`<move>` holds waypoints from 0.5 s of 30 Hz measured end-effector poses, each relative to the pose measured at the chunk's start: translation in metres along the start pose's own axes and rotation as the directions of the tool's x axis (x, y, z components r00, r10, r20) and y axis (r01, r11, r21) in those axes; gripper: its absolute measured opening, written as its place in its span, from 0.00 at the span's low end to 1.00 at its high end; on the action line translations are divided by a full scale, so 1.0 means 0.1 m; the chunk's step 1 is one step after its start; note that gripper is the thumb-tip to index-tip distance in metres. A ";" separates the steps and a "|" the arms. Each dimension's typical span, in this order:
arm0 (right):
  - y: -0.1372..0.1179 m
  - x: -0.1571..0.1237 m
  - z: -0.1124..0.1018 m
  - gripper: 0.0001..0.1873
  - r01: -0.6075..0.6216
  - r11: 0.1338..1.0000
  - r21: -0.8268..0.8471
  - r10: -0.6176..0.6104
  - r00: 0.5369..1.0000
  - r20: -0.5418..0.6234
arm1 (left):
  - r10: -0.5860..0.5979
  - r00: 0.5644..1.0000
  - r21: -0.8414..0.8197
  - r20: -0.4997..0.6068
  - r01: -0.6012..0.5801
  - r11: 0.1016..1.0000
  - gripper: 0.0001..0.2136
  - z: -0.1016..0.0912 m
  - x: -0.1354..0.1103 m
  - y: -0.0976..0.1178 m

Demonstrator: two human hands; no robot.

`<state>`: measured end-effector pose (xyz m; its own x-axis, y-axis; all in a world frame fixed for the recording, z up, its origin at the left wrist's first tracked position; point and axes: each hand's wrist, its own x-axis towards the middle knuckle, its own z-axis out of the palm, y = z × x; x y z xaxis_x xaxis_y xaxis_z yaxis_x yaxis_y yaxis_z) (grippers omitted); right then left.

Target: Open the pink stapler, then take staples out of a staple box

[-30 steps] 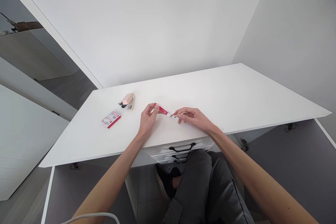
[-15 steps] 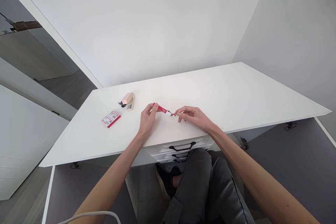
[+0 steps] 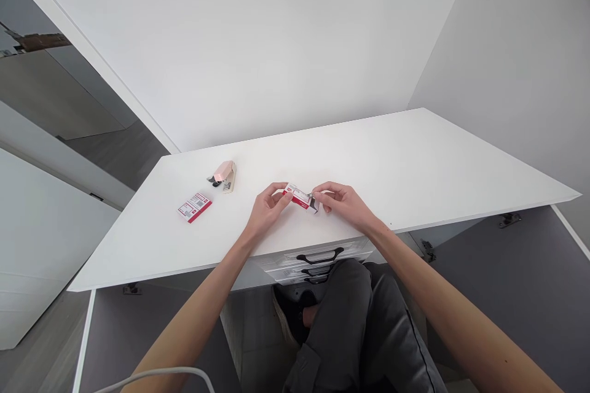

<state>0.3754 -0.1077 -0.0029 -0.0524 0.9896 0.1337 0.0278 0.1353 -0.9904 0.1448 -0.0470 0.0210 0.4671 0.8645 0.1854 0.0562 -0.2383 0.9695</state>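
Observation:
My left hand (image 3: 271, 207) grips a small red and white staple box (image 3: 299, 195), thumb on its near side and fingers behind. The box is tilted just over the white tabletop, its open end with a loose flap facing right. At that end my right hand (image 3: 338, 201) pinches a small grey piece (image 3: 310, 195) that looks like a strip of staples, partly hidden by the fingertips. Left of my hands stands a pink and cream stapler (image 3: 225, 174). A second red and white box (image 3: 195, 207) lies flat in front of it.
The white tabletop (image 3: 415, 166) meets a white wall at the back. Drawers with black handles (image 3: 320, 256) sit under its front edge, above my legs. Grey cabinet doors (image 3: 502, 276) stand open below on both sides. A white cable (image 3: 170, 371) crosses my left forearm.
My left hand has moved slightly right and turned the box, so its white printed face now shows. The right hand stays at the box's open end, fingertips slightly higher.

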 end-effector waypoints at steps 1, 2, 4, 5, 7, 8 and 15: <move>0.00 0.00 0.00 0.21 -0.003 1.000 -0.006 0.003 1.000 -0.003 | 0.002 1.000 0.005 -0.004 -0.002 1.000 0.17 0.00 0.00 0.00; 0.00 0.00 0.00 0.21 -0.003 1.000 -0.008 0.003 1.000 -0.002 | 0.004 1.000 0.006 -0.010 -0.004 1.000 0.17 0.00 0.00 0.00; 0.00 0.00 0.00 0.21 0.005 1.000 0.000 -0.005 1.000 0.001 | 0.009 1.000 -0.001 -0.023 -0.009 1.000 0.17 -0.01 0.01 -0.01; 0.00 0.01 0.00 0.21 0.010 1.000 0.003 -0.010 1.000 0.002 | 0.012 0.999 -0.009 -0.031 -0.013 1.000 0.17 -0.02 0.01 -0.03; 0.00 0.01 0.01 0.21 0.014 1.000 -0.006 -0.014 1.000 0.006 | 0.016 0.999 -0.027 -0.049 -0.017 0.999 0.17 -0.03 0.02 -0.06; 0.01 0.00 0.01 0.21 0.013 1.000 -0.019 -0.013 1.000 0.006 | 0.016 0.998 -0.040 -0.061 -0.018 0.999 0.17 -0.03 0.03 -0.07; 0.04 0.00 0.01 0.18 0.017 0.998 -0.056 -0.015 1.000 0.024 | -0.019 0.994 -0.166 -0.105 0.001 0.986 0.16 -0.05 0.07 -0.17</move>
<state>0.3748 -0.1068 -0.0073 -0.0766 0.9860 0.1479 0.0824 0.1541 -0.9846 0.1424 -0.0348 0.0062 0.3708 0.9105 0.1832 -0.0904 -0.1610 0.9828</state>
